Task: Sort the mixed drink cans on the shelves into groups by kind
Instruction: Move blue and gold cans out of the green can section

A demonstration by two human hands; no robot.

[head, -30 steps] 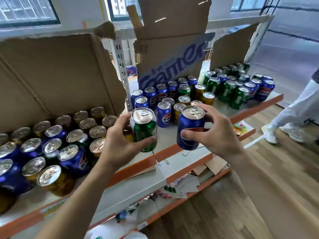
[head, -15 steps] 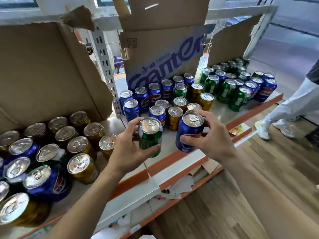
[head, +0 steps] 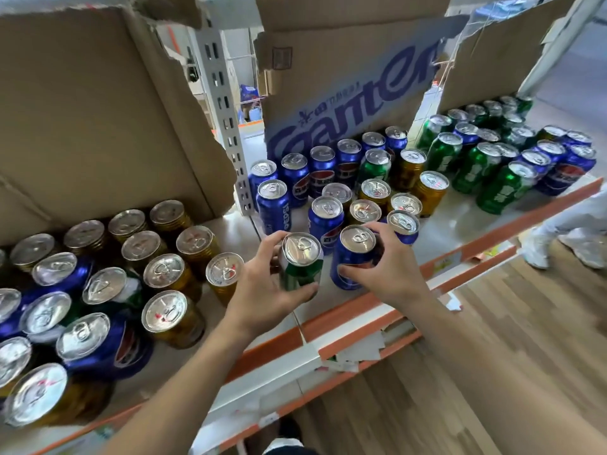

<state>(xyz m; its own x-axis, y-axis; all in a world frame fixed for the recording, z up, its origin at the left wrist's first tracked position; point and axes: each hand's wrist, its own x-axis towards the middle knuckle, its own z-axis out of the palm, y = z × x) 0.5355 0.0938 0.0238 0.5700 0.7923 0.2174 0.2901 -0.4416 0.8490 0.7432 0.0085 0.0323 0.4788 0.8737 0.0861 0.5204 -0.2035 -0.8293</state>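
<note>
Near Ganten carton (head: 348, 73), left hand (head: 262, 290) grips green can (head: 300, 261), right hand (head: 386, 277) blue can (head: 353, 254).

Bright, soft daylight, washed out at the upper right of the frame. White glare on the round silver aluminium can lids (head: 164, 310) at lower left. Sharpest at centre, on the green-and-white aluminium drink can (head: 301, 268) and the blue aluminium drink can (head: 348, 254). Heavy wide-angle bending and slight smear toward the edges. Dim shade beneath the brown corrugated cardboard sheets (head: 82, 110).

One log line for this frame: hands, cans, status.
left hand: grips green can | right hand: grips blue can | place: both near shelf front edge | sort: unfinished
</note>
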